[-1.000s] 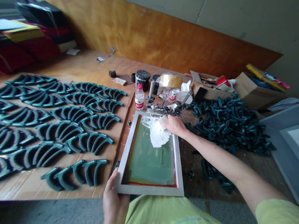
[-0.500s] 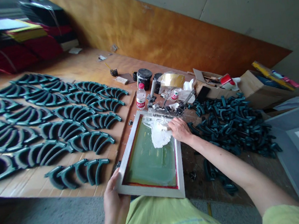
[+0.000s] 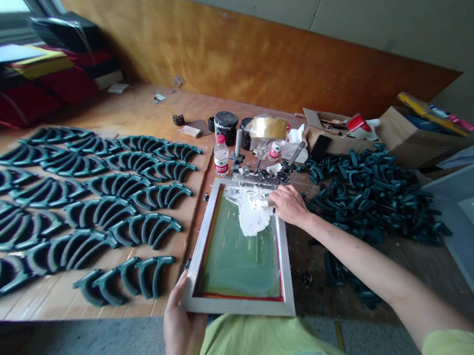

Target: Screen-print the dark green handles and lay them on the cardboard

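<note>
My left hand [image 3: 183,316] grips the near left corner of a silver-framed printing screen [image 3: 235,258], thumb on top and the other fingers underneath. Green mesh fills the frame, with a red border along its inner edges. Thick white ink [image 3: 252,217] lies in a heap at the far end of the mesh. Over the frame's right edge, my right hand [image 3: 290,205] is closed around a small pale scraper [image 3: 261,203] whose tip is in the ink. Its far end is hidden by my fingers. A metal clamp [image 3: 258,176] stands at the frame's far side.
Rows of dark green curved handles [image 3: 99,200] cover the cardboard [image 3: 57,300] on the left. A heap of similar parts [image 3: 365,202] lies right. Behind the screen stand a red-capped bottle [image 3: 221,159], a black tub [image 3: 226,126] and tape [image 3: 269,128]. A grey bin [image 3: 453,214] is far right.
My right hand and the scraper have shifted slightly to the right over the ink. My left hand keeps its hold on the frame. The camera view has tilted a little.
</note>
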Motion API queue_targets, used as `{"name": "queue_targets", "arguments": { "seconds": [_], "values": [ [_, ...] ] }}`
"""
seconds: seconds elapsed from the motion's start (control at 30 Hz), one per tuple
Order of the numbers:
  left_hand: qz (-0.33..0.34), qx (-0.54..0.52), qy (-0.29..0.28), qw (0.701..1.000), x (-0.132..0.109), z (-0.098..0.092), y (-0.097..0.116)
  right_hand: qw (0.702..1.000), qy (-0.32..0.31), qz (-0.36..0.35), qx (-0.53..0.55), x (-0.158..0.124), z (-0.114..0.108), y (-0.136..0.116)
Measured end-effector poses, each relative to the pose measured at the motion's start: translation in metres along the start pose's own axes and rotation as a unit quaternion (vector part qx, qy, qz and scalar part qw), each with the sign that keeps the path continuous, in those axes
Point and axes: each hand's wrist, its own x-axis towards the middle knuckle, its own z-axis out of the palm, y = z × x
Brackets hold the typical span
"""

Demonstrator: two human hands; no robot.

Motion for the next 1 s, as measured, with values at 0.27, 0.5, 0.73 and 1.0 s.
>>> {"name": "queue_targets", "arguments": {
  "seconds": [0.27,0.5,0.73,1.0],
  "values": [
    [-0.006,-0.006,-0.003,1.0,0.0,0.0,0.0,1.0,0.003,-0.001,0.016,-0.005,0.003,0.002],
    [0.002,0.006,-0.015,1.0,0.001,-0.002,0.001,0.998,0.003,-0.02,0.061,-0.007,-0.003,0.006],
    [-0.011,-0.004,-0.009,1.0,0.002,0.0,0.001,0.999,0.014,0.018,0.045,0.006,0.002,0.003],
    [-0.004,0.013,-0.018,1.0,0.002,-0.002,0.001,0.998,0.007,0.055,-0.02,0.037,0.014,-0.008]
  ]
}}
